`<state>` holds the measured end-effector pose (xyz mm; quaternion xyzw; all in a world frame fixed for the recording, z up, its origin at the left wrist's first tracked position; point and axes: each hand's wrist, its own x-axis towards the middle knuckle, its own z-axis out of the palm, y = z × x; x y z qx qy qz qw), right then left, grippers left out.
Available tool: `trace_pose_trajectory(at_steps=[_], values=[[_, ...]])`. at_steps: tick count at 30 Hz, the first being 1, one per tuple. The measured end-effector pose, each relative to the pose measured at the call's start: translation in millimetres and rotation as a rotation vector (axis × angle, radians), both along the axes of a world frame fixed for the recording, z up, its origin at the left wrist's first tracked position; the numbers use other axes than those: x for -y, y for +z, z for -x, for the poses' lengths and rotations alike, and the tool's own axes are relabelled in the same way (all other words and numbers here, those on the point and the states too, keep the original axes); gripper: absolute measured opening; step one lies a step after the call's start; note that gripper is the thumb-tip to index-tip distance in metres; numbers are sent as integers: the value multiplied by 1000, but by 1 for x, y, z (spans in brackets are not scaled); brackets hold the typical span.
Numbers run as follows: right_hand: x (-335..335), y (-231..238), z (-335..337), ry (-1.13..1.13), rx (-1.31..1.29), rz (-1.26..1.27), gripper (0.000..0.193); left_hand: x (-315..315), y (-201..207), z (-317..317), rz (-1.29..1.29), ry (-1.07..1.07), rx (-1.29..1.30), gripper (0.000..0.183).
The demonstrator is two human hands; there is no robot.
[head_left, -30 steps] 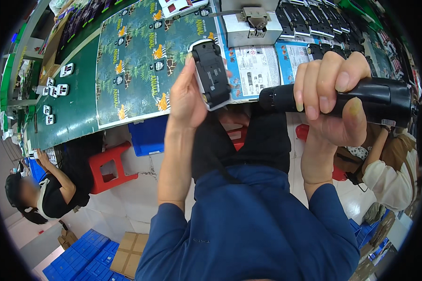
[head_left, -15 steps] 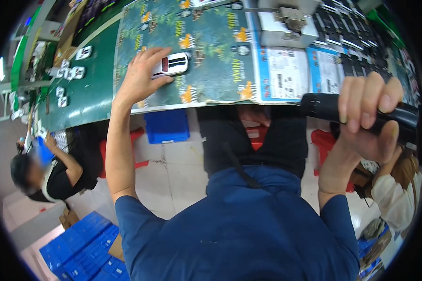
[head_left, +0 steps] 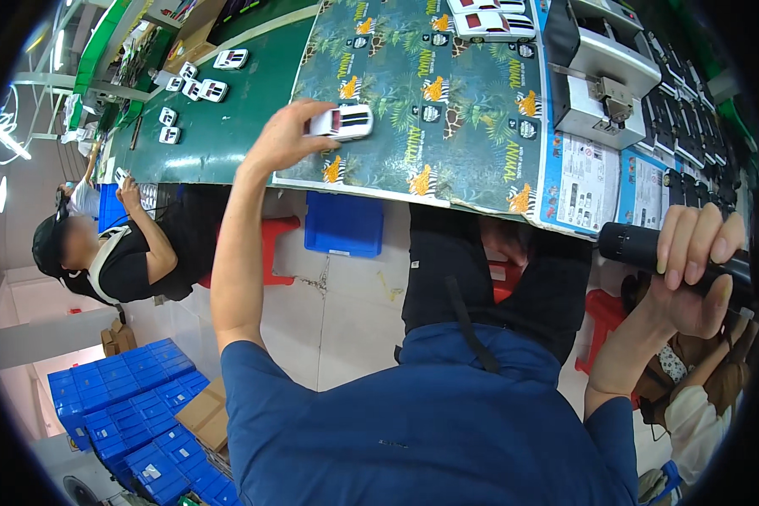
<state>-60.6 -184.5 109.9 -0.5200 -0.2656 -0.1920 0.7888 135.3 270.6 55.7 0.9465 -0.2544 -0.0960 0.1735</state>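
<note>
My left hand [head_left: 291, 139] is closed round the rear of a white toy car [head_left: 352, 123] with black stripes on its hood. The car rests on a printed sheet [head_left: 388, 173] with animal pictures, close to the table's near edge. My right hand [head_left: 693, 257] grips a black cylindrical hand tool [head_left: 628, 244] off the table's near right side. One end of that tool points left; its other end is lost in the dark rim of the view.
More white toy cars stand on the sheet's far side [head_left: 493, 25] and on the green table [head_left: 213, 90] at left. A metal fixture [head_left: 599, 105] stands at right beside rows of black parts [head_left: 679, 110]. A co-worker [head_left: 135, 244] sits at left; blue crates [head_left: 126, 371] are stacked behind.
The whole view has shifted, so the table and both hands appear farther right. My left hand still holds the car, and my right hand keeps its grip on the black tool.
</note>
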Motion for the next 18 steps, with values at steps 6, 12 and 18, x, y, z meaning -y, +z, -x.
trace_pose_trajectory(at_steps=[6,12,18], values=[[-15,-2,-9,-37,-101,-76,13,82,-16,45,1079,-43,-614,61],[-39,0,-40,-271,-316,54,24,184,-26,100,1639,-298,-1096,73],[-39,8,-45,-303,-356,269,31,218,-13,115,1661,-406,-1222,76]])
